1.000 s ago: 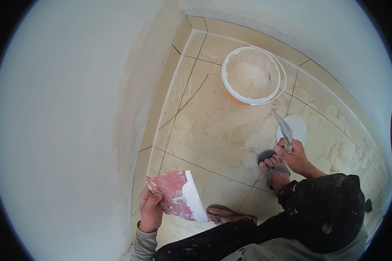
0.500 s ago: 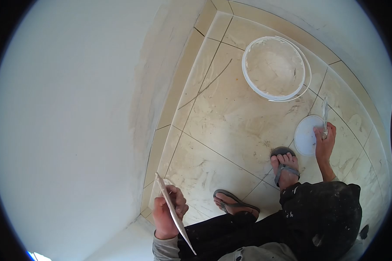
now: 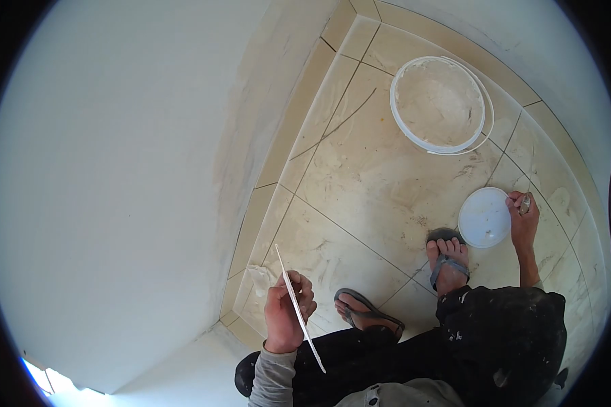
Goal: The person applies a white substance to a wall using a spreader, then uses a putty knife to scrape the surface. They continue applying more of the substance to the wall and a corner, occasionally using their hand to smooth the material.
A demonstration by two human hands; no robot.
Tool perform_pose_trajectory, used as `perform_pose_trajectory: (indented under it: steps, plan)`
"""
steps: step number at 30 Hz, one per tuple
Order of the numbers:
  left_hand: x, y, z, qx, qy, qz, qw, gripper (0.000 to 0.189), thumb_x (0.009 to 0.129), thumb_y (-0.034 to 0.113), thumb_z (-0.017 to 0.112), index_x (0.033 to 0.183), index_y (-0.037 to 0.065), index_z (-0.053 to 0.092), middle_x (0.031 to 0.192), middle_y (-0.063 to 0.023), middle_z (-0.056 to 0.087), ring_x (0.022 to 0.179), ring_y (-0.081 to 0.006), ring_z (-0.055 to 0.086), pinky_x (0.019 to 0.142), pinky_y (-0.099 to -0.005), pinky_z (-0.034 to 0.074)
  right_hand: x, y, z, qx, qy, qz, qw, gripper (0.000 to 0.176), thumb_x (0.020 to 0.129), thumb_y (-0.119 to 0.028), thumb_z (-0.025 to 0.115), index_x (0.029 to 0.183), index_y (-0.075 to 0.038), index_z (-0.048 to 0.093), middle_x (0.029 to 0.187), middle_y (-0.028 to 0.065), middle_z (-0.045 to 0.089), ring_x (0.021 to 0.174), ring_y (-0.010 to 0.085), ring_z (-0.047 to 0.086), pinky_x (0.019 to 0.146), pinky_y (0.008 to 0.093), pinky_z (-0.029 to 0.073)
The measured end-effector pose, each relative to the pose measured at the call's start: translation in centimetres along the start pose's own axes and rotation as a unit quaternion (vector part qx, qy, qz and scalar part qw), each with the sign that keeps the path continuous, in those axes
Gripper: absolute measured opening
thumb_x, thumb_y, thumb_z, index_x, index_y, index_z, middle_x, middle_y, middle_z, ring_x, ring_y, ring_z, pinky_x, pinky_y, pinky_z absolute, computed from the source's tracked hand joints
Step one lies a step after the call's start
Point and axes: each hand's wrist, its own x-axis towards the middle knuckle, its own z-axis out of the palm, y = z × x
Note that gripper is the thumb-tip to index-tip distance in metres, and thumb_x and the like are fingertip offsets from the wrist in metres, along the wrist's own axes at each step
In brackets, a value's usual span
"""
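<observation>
A: Thin plate (image 3: 298,313)?
B: Left hand (image 3: 285,319) grips it, 6 o'clock in view. Probably light, stiff, maybe slick; best held mid-length.
A: Right hand (image 3: 525,222)?
B: Closed round tool handle (image 3: 525,203), 3 o'clock.

"What sort of place is this?"
"A room under wall-finishing work, by the look of it: smeared tile floor (image 3: 360,176), tile skirting (image 3: 280,150), a patchily coated wall (image 3: 129,169), an open bucket (image 3: 393,108) of pale paste (image 3: 438,102)."
"Home or office?"
"Can't tell."
</observation>
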Motion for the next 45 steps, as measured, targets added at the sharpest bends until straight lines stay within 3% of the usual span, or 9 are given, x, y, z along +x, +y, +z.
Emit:
perform_pose_trajectory:
  steps: [6, 14, 19, 28, 33, 36, 40, 43, 45]
  plan:
    - [0.5, -0.8, 0.4, 0.020, 0.021, 0.001, 1.000, 0.023, 0.095, 0.028, 0.040, 0.097, 0.008, 0.051, 0.084, -0.0076, 0.054, 0.052, -0.0105, 0.044, 0.044, -0.0240, 0.036, 0.9, -5.6, -1.1, 0.102, -0.103, -0.007, 0.989, 0.024, 0.085, 0.004, 0.065, 0.081, -0.007, 0.043, 0.091, 0.0079, 0.065, 0.083, 0.0142, 0.057, 0.079, 0.0285, 0.047]
    - [0.8, -1.6, -0.3, 0.106, 0.064, 0.049, 0.991, 0.032, 0.092, 0.032, 0.045, 0.113, 0.009, 0.050, 0.087, -0.0070, 0.057, 0.074, -0.0168, 0.056, 0.065, -0.0320, 0.049, 2.6, -4.4, 0.9, -0.074, -0.089, -0.002, 0.993, 0.011, 0.086, 0.001, 0.062, 0.088, 0.000, 0.051, 0.086, 0.0108, 0.063, 0.080, 0.0188, 0.058, 0.075, 0.0313, 0.046]
    - [0.4, -1.2, 0.1, 0.092, 0.026, 0.053, 0.994, 0.058, 0.093, 0.026, 0.044, 0.145, 0.002, 0.036, 0.140, -0.0120, 0.049, 0.126, -0.0258, 0.050, 0.106, -0.0384, 0.039, 2.9, -2.1, 1.4, -0.174, -0.087, -0.007, 0.981, 0.015, 0.087, -0.003, 0.063, 0.099, 0.001, 0.056, 0.095, 0.0128, 0.063, 0.087, 0.0237, 0.060, 0.080, 0.0349, 0.046]
    - [2.6, -2.7, 1.4, 0.008, 0.084, 0.033, 0.996, 0.048, 0.097, 0.021, 0.048, 0.141, 0.004, 0.041, 0.139, -0.0104, 0.051, 0.127, -0.0254, 0.050, 0.108, -0.0418, 0.039, 1.4, -4.8, 2.5, -0.210, 0.027, -0.111, 0.971, 0.031, 0.087, -0.004, 0.066, 0.117, -0.001, 0.058, 0.115, 0.0132, 0.058, 0.103, 0.0251, 0.057, 0.092, 0.0350, 0.044]
    - [5.9, -4.8, 3.2, -0.209, -0.001, 0.011, 0.978, 0.040, 0.101, 0.019, 0.049, 0.139, 0.007, 0.045, 0.138, -0.0088, 0.053, 0.125, -0.0219, 0.052, 0.107, -0.0403, 0.042, -3.1, -11.0, 7.7, 0.091, -0.354, -0.094, 0.926, 0.054, 0.071, -0.017, 0.082, 0.117, 0.000, 0.059, 0.105, 0.0130, 0.058, 0.094, 0.0229, 0.057, 0.084, 0.0340, 0.048]
    - [7.4, -6.9, 4.3, -0.314, -0.017, -0.012, 0.949, 0.032, 0.103, 0.020, 0.047, 0.133, 0.006, 0.049, 0.134, -0.0071, 0.056, 0.120, -0.0199, 0.057, 0.103, -0.0375, 0.047, -4.5, -14.7, 12.7, 0.270, -0.499, -0.094, 0.818, 0.085, 0.075, -0.028, 0.082, 0.143, -0.003, 0.040, 0.128, 0.0148, 0.052, 0.109, 0.0246, 0.054, 0.091, 0.0387, 0.045]
    - [9.1, -8.3, 5.6, -0.326, -0.048, -0.096, 0.939, 0.031, 0.103, 0.020, 0.050, 0.130, 0.006, 0.051, 0.127, -0.0043, 0.059, 0.119, -0.0139, 0.055, 0.103, -0.0299, 0.047, -6.0, -17.0, 18.5, 0.331, -0.488, -0.158, 0.792, 0.085, 0.082, -0.033, 0.077, 0.147, -0.001, 0.032, 0.137, 0.0177, 0.047, 0.119, 0.0285, 0.051, 0.098, 0.0409, 0.042]
    - [10.4, -8.0, 5.3, -0.270, -0.046, -0.066, 0.960, 0.037, 0.105, 0.023, 0.043, 0.138, 0.005, 0.045, 0.133, -0.0087, 0.055, 0.124, -0.0191, 0.052, 0.107, -0.0348, 0.043, -7.0, -18.9, 21.4, 0.399, -0.449, -0.065, 0.797, 0.073, 0.091, -0.027, 0.069, 0.146, 0.002, 0.032, 0.138, 0.0215, 0.046, 0.125, 0.0323, 0.049, 0.103, 0.0403, 0.040]
    - [10.8, -5.0, 6.1, -0.178, -0.013, -0.036, 0.983, 0.033, 0.104, 0.021, 0.046, 0.133, 0.004, 0.048, 0.127, -0.0081, 0.058, 0.119, -0.0183, 0.055, 0.103, -0.0339, 0.045, -6.1, -20.3, 22.7, 0.441, -0.435, -0.041, 0.784, 0.045, 0.099, -0.009, 0.054, 0.140, 0.001, 0.040, 0.128, 0.0141, 0.051, 0.119, 0.0216, 0.047, 0.101, 0.0349, 0.039]
